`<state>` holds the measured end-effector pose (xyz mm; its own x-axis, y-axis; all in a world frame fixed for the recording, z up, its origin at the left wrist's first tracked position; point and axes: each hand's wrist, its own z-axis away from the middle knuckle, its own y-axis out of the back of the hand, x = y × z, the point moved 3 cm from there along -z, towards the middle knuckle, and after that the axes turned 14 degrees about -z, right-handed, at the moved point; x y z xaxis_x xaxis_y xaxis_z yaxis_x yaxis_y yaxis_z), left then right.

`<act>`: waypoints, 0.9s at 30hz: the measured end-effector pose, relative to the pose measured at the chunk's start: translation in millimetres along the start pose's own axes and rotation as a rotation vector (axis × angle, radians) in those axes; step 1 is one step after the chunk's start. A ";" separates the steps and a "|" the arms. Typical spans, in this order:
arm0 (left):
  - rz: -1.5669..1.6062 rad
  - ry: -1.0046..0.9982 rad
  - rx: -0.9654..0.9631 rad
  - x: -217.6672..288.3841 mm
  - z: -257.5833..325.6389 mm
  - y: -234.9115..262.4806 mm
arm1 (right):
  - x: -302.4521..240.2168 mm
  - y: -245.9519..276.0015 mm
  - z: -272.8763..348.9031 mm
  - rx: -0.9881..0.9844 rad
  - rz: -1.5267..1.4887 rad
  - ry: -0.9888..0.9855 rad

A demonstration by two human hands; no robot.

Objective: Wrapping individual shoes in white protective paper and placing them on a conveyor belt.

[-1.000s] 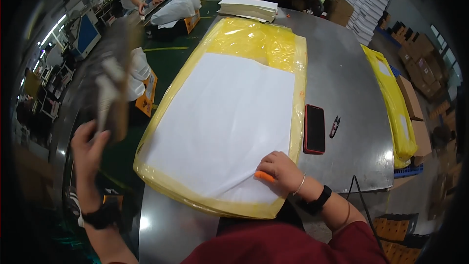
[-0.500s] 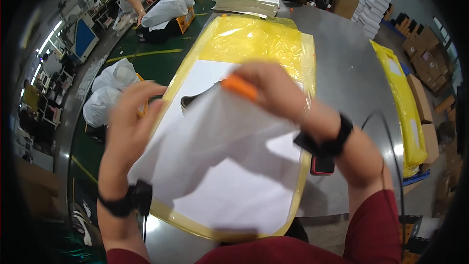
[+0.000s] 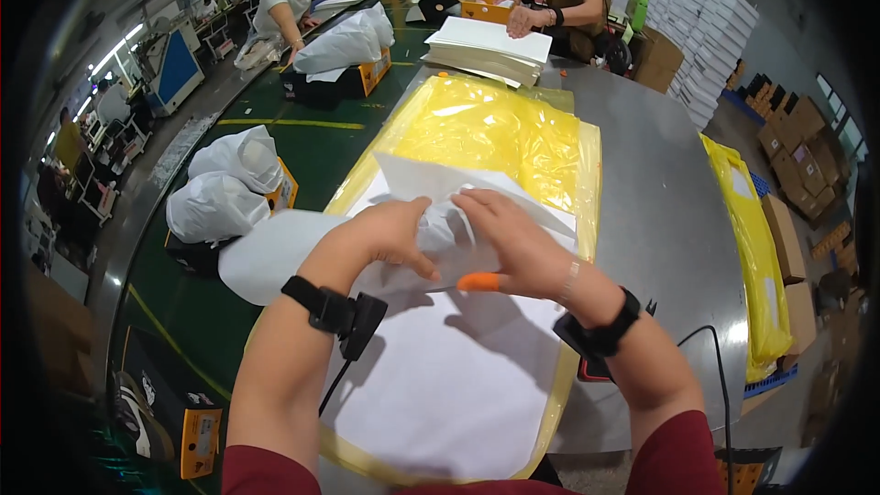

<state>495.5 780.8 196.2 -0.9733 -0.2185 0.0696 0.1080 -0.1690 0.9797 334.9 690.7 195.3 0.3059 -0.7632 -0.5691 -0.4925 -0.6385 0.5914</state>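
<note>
A sheet of white wrapping paper is bunched into a bundle between my hands, with a loose flap reaching left. My left hand curves round the bundle's left side, thumb toward me. On the other side my right hand grips the paper, its thumb wearing an orange finger cover. Whatever lies inside the bundle is hidden by the paper. Beneath are flat white sheets lying on a yellow plastic wrapper.
Paper-wrapped bundles in boxes stand on the green conveyor at left, with an open shoe box nearer. A paper stack sits ahead on the metal table. A cable hangs at right. Two co-workers reach in beyond.
My hands came together over the paper, the left moving right and inward. The dark shoe opening seen before is now covered by paper. The view has tilted slightly upward.
</note>
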 end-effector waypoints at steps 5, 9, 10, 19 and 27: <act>0.043 -0.169 0.416 35.5 60.2 -1.9 | 50.9 -17.3 -34.0 -0.529 -0.132 -0.578; 0.949 0.512 0.197 1.1 140.5 -86.5 | 38.6 -25.2 -33.7 -0.497 -0.057 -0.484; 1.152 0.616 0.288 -21.0 147.2 -100.2 | 30.6 -33.2 -28.3 -0.508 -0.081 -0.486; 1.277 0.193 -0.018 -27.1 93.0 -78.1 | -28.3 -67.6 -2.6 -0.657 -0.215 -0.362; -0.050 -0.181 0.263 -27.3 82.8 -46.2 | 15.7 -62.2 -74.5 -0.820 0.189 -0.527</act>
<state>500.4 874.1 164.7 -0.9988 -0.0382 0.0291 0.0258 0.0844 0.9961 431.0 711.0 192.1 -0.2186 -0.8450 -0.4880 0.2813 -0.5334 0.7977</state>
